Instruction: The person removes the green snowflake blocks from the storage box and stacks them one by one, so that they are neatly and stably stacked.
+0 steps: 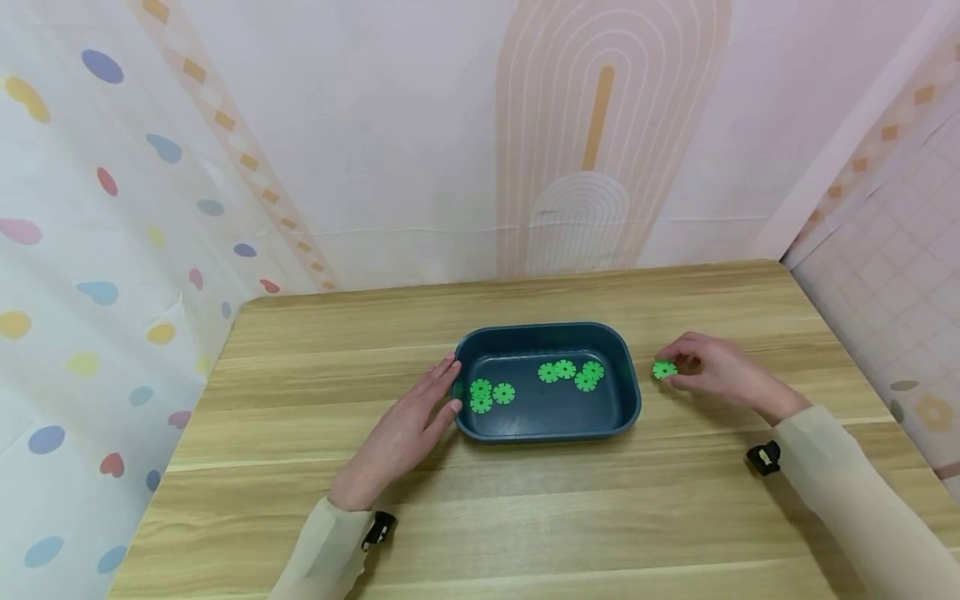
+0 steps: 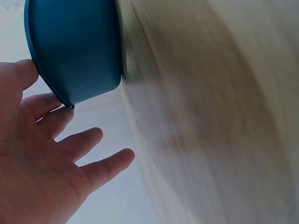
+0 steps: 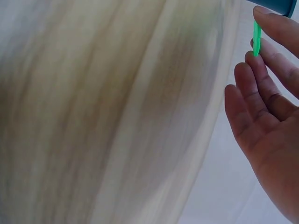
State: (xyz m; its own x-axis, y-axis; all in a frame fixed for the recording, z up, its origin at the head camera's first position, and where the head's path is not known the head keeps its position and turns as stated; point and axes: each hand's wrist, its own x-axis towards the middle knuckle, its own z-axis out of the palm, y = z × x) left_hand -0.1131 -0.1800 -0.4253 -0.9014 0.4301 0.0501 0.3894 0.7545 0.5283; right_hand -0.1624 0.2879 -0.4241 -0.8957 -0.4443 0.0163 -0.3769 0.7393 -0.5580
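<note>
A dark blue rectangular tub stands on the wooden table, with several green notched plastic discs lying on its floor in two groups. Fingertips of my left hand touch the tub's left rim; in the left wrist view the fingers of this hand are spread and fairly straight along the tub's outer wall. To the right of the tub, my right hand pinches one green notched disc between thumb and fingers. The right wrist view shows that disc edge-on between the fingertips of the hand.
The wooden table extends around the tub on all sides. A patterned curtain hangs behind the table's back edge, and a spotted one hangs at the left. Each wrist carries a small black strap device.
</note>
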